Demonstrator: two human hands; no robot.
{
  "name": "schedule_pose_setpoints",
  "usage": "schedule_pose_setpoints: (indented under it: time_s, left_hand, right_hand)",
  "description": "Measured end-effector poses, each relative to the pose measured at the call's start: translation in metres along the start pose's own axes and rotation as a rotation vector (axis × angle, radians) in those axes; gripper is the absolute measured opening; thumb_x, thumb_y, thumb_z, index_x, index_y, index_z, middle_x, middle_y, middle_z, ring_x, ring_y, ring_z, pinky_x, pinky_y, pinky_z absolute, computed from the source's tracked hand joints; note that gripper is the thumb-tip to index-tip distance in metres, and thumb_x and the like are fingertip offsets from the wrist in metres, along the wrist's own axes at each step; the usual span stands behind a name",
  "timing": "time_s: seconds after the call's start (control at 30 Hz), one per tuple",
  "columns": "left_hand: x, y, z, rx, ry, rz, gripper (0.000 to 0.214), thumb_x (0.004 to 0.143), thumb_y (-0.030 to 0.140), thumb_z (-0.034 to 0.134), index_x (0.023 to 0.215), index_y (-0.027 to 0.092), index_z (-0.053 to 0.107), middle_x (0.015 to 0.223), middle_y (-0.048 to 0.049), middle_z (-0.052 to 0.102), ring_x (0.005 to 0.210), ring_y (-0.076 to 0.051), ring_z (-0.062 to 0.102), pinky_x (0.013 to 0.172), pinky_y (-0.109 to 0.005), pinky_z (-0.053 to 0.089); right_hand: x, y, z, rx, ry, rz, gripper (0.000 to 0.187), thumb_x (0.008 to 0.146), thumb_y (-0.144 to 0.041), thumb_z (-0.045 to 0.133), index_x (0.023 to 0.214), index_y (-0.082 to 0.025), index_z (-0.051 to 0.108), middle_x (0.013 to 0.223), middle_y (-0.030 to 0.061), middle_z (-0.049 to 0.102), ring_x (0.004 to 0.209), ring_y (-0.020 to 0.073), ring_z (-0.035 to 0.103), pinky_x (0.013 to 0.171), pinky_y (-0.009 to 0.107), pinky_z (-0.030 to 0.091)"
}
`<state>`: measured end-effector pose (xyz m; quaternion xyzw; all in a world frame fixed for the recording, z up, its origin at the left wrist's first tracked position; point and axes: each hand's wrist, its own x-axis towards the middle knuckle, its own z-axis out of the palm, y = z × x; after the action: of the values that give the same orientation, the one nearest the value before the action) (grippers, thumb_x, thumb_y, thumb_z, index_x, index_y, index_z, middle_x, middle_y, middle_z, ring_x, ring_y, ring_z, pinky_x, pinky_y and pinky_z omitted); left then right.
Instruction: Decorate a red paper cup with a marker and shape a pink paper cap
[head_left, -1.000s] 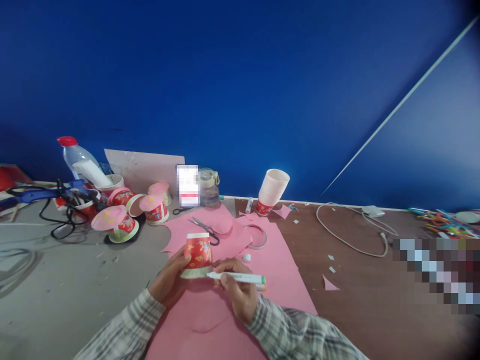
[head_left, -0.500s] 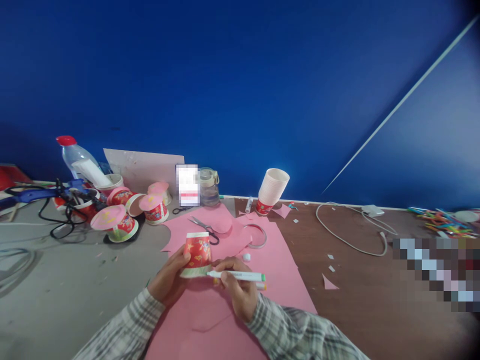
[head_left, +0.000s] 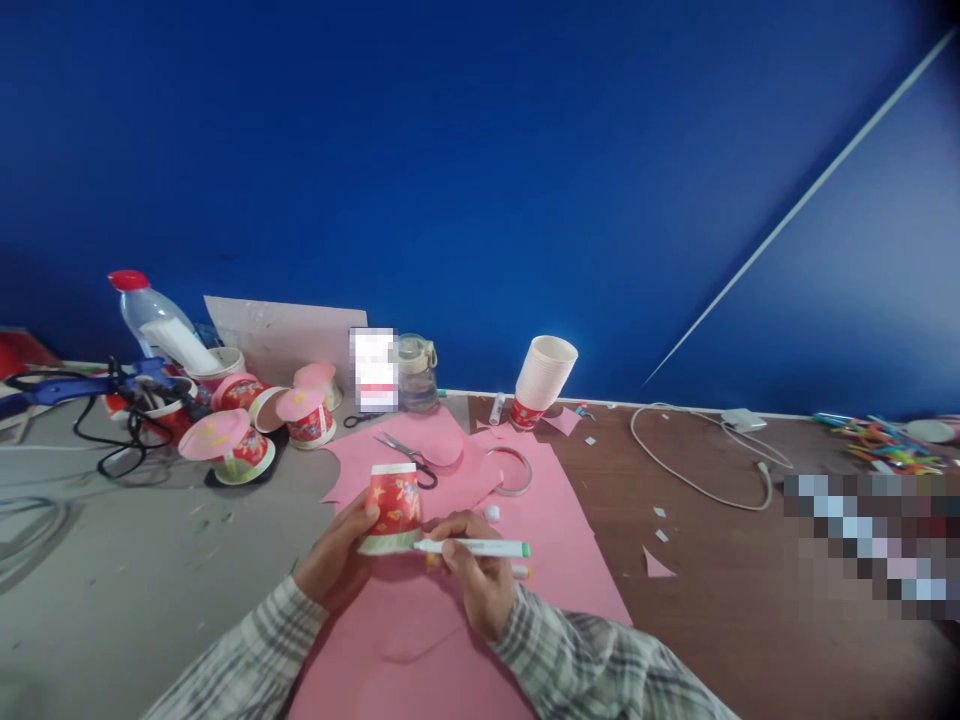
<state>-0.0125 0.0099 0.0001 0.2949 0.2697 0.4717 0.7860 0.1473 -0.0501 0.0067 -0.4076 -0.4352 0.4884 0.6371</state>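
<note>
A red patterned paper cup (head_left: 394, 505) stands upside down on a pink paper sheet (head_left: 442, 640). My left hand (head_left: 337, 560) wraps its left side and holds it down. My right hand (head_left: 480, 580) grips a white marker with a green end (head_left: 472, 548), its tip touching the cup's rim at the paper. A second marker (head_left: 519, 572) lies under that hand.
Scissors (head_left: 409, 457), a tape ring (head_left: 510, 470) and pink cut-outs lie beyond the cup. Decorated cups (head_left: 232, 445), a bottle (head_left: 154, 320) and a glue gun (head_left: 67, 388) crowd the back left. A cup stack (head_left: 544, 378) and a white cable (head_left: 705, 455) sit at the back right.
Nearly nothing: both hands stay on the cup and marker; the view drifts slightly.
</note>
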Motion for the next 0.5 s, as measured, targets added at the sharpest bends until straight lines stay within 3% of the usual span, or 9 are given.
schedule_pose_setpoints:
  time_s: [0.13, 0.5]
  left_hand:
    - [0.0004, -0.0003, -0.001, -0.019, -0.002, -0.006, 0.031, 0.067, 0.018, 0.059, 0.097, 0.011, 0.063, 0.077, -0.0165, 0.073, 0.071, -0.036, 0.063, 0.06, -0.044, 0.052]
    - [0.0, 0.0, -0.0016, -0.05, -0.024, -0.02, 0.03, 0.069, 0.018, 0.057, 0.098, 0.012, 0.063, 0.076, -0.0159, 0.073, 0.072, -0.036, 0.064, 0.062, -0.045, 0.052]
  right_hand:
    - [0.0024, 0.0008, -0.0017, 0.014, 0.066, 0.0, 0.015, 0.072, -0.03, 0.057, 0.073, -0.018, 0.065, 0.048, -0.0013, 0.056, 0.04, 0.0133, 0.047, 0.039, 0.022, 0.041]
    - [0.001, 0.0004, -0.001, 0.007, 0.044, 0.008, 0.013, 0.07, -0.027, 0.059, 0.07, -0.017, 0.067, 0.047, -0.001, 0.057, 0.039, 0.0128, 0.046, 0.038, 0.021, 0.039]
